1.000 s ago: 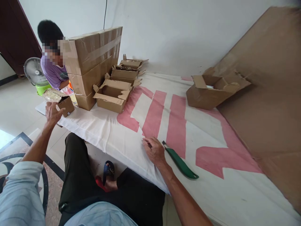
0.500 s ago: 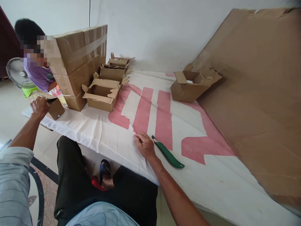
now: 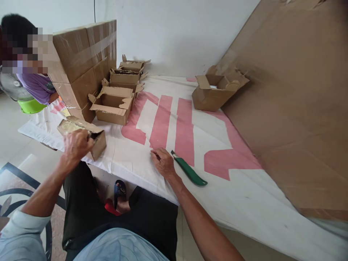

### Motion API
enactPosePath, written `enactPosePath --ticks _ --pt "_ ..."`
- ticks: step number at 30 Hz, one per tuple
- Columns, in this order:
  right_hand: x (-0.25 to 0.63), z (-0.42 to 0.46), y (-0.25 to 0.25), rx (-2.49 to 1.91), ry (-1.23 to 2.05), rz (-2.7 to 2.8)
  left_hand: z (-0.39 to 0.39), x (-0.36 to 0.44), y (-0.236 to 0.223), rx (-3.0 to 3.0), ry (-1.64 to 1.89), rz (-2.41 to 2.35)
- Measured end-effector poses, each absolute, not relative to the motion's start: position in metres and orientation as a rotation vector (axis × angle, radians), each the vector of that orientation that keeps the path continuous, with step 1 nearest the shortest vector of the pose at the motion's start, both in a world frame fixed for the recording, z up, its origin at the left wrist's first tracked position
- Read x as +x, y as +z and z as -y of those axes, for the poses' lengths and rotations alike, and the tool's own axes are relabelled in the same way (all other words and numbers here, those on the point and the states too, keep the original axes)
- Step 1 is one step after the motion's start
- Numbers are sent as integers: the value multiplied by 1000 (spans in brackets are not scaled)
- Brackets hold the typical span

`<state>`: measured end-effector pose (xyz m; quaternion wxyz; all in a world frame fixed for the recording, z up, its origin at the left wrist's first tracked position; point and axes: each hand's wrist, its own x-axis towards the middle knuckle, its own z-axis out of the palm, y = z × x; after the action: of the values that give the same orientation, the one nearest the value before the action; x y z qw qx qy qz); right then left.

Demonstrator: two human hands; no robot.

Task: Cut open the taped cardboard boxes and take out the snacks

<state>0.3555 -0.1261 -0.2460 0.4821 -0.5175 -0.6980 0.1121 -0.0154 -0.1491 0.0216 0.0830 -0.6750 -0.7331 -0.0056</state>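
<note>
My left hand (image 3: pixel 77 145) is closed on the edge of a small cardboard box (image 3: pixel 99 145), which is tilted near the front edge of the table. The box's top is partly open, with a dark gap beside my fingers. On the white and pink cloth rests my right hand (image 3: pixel 164 164), its fingers loosely bent and a little apart, with nothing visible in them. Just to the right of it lies a green-handled knife (image 3: pixel 190 172), blade end toward my fingers.
Taped cartons (image 3: pixel 78 54) are stacked at the left rear. Beside them stand several open small boxes (image 3: pixel 111 115) in a row. Another open box (image 3: pixel 208 96) leans by a large cardboard sheet (image 3: pixel 285 108) on the right. A person in a purple shirt (image 3: pixel 35 81) is behind the stack.
My left hand has brought the small box rightward along the table's front edge, closer to me. My right hand stays by the knife. The whole view has shifted slightly.
</note>
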Motion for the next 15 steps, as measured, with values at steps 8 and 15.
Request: enactPosePath --ticks 8,15 --pt "358 126 -244 -1272 300 1700 178 110 1 -2543 -278 1954" --pt "357 125 -244 -1264 308 1694 163 31 -10 -2242 -900 1783"
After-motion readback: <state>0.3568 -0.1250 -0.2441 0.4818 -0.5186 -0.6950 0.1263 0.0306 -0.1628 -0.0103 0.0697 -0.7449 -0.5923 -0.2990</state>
